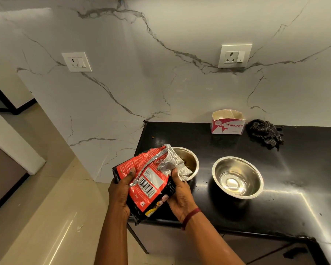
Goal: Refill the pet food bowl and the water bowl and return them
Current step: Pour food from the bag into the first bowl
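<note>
At 10 o'clock on the marble wall sits a white socket plate (76, 62). Below it, at about 7 o'clock in the view, the left hand (120, 190) grips the left edge of the pet food bag (141, 180), its fingers wrapped behind and its thumb pressed on the red front. The bag is tilted, with its crumpled silver mouth pointing to 1 o'clock. Its back shows a barcode on a white panel and small sideways print that seems to read 1.2kg; the rest is too small to read. The right hand (180, 196) closes round the bag's right side just under the silver mouth, and a red thread (191, 217) circles its wrist.

The bag's mouth hangs over the left rim of the food bowl (193, 155), a steel bowl on the black counter (294, 169) with brown kibble in it. At its 3 o'clock, just beside but apart from it, stands the water bowl (254, 175), also steel; whether it holds water I cannot tell. At that bowl's 12 o'clock, against the wall, is an opened white-and-pink box (227, 126) printed ORIGAMI, with a second socket plate (235, 56) high above it. At the box's 3 o'clock lies a dark checked cloth (266, 133), crumpled.
</note>
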